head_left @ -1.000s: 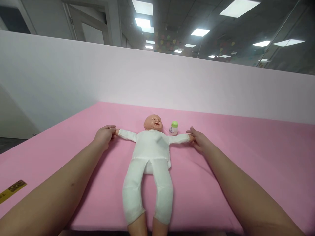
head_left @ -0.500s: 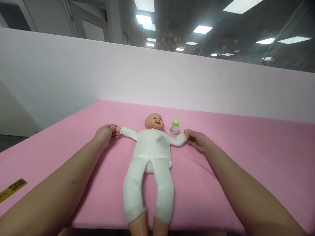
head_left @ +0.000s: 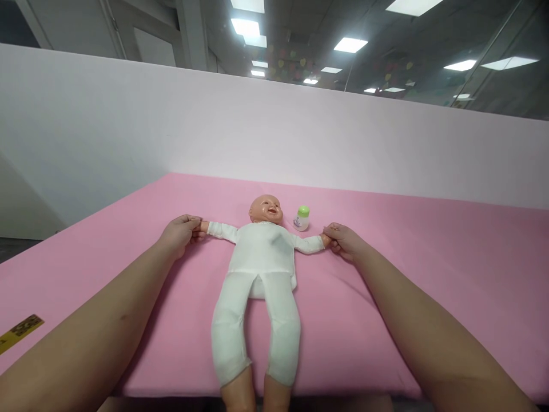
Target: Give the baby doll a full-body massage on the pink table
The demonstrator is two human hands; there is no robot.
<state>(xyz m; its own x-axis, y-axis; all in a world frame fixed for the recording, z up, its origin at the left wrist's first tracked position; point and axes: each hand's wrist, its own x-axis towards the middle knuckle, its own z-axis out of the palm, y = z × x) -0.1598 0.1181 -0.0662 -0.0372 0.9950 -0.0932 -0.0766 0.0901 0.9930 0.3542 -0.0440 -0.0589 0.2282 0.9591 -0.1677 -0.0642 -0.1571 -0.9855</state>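
A baby doll (head_left: pixel 263 249) in a white cloth suit lies on its back, head away from me and bare lower legs toward me. Both its arms stretch out sideways. My left hand (head_left: pixel 182 233) is closed around the doll's hand on the left side. On the right, my right hand (head_left: pixel 343 240) grips the doll's other hand, its fingers wrapped round it. Close to the doll's head, on the right, a small clear bottle (head_left: pixel 302 220) with a green cap stands upright, apart from my hands.
Everything lies on a pink padded surface (head_left: pixel 364 320). A low white wall (head_left: pixel 300 137) runs along its far side. A yellow label with a printed code (head_left: pixel 21 331) is on the pink surface at the left edge. Ceiling lights show beyond the wall.
My right hand now covers the doll's fingers, which showed before, and the doll's arm on that side is a little straighter. The view has shifted slightly.
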